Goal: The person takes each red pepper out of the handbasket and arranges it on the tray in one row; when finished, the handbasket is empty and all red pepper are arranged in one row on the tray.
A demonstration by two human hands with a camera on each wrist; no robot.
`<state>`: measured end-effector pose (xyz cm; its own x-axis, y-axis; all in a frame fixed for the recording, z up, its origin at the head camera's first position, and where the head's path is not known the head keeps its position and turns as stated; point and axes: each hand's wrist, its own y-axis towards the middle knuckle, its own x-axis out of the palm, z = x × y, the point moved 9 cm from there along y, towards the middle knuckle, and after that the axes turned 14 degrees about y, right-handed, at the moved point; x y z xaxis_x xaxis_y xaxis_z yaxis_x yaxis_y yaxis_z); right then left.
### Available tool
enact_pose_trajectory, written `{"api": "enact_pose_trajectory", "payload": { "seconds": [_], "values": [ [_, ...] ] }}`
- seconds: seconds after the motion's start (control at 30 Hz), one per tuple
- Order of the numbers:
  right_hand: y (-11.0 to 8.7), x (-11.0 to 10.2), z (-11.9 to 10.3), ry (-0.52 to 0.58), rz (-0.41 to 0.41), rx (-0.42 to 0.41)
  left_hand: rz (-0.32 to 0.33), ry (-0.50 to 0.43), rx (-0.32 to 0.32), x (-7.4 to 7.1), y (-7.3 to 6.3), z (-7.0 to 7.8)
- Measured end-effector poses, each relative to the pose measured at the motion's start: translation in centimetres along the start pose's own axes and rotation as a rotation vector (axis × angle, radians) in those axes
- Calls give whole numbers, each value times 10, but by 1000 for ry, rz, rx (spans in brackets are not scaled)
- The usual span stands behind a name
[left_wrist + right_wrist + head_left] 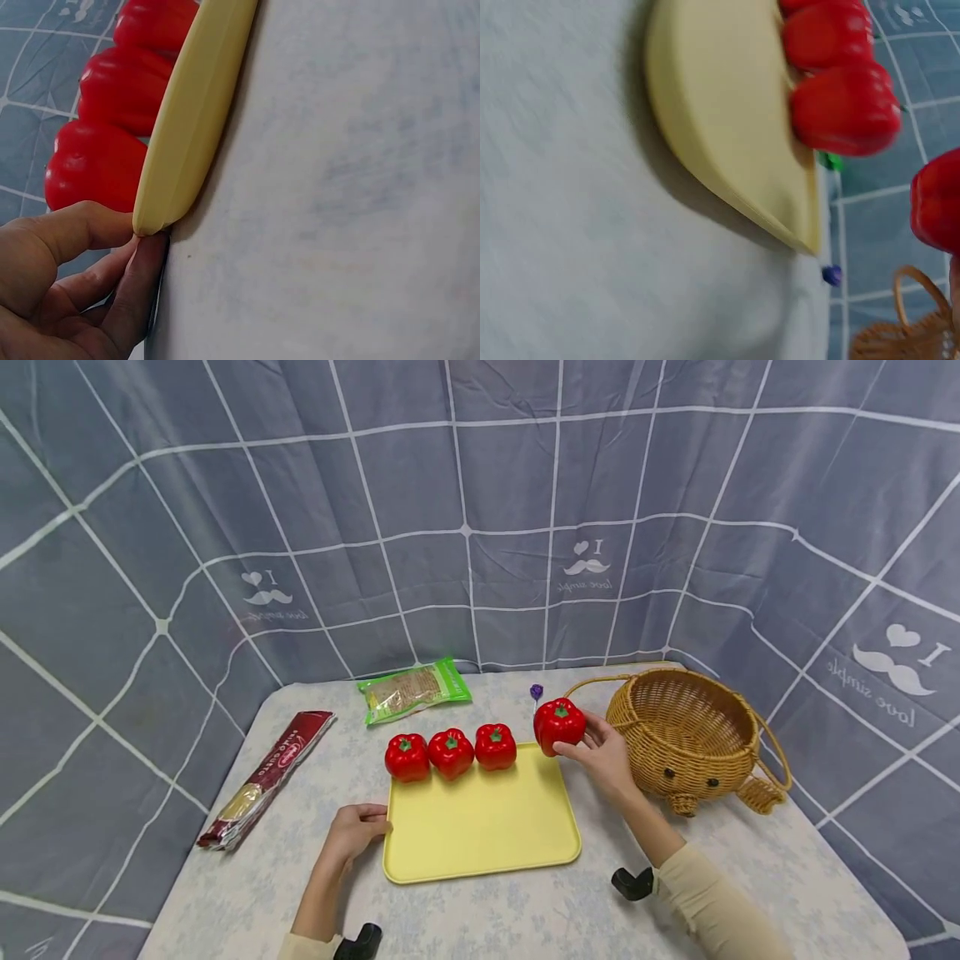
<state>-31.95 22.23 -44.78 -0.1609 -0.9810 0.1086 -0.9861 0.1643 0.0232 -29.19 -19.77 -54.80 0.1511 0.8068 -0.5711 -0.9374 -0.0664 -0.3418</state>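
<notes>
My right hand (602, 756) grips a red bell pepper (559, 725) over the back right corner of a yellow tray (480, 827). In the right wrist view this held pepper (939, 202) appears at the right edge, raised above the table. Three more red bell peppers, a left one (407, 757), a middle one (451, 753) and a right one (496, 747), sit in a row along the tray's back edge. My left hand (355, 832) pinches the tray's left edge; in the left wrist view thumb and fingers meet at the tray's rim (187, 135).
A wicker basket (693, 768) with an animal face stands right of the right hand. Behind the tray lie a green-edged food packet (416, 691) and a small purple item (536, 692). A dark red packet (270, 781) lies at left. Grey curtains (405, 485) surround the table.
</notes>
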Motion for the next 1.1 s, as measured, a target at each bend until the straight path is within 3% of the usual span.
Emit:
{"api": "enact_pose_trajectory", "payload": {
  "seconds": [0.3,0.63,1.1],
  "values": [
    [-3,10,41,69,59,35,6,-11,24,3,-6,2],
    [4,16,64,146,66,46,-1,-45,29,7,-11,3],
    [6,18,73,17,42,22,3,-34,11,8,-16,2]
  ]
}}
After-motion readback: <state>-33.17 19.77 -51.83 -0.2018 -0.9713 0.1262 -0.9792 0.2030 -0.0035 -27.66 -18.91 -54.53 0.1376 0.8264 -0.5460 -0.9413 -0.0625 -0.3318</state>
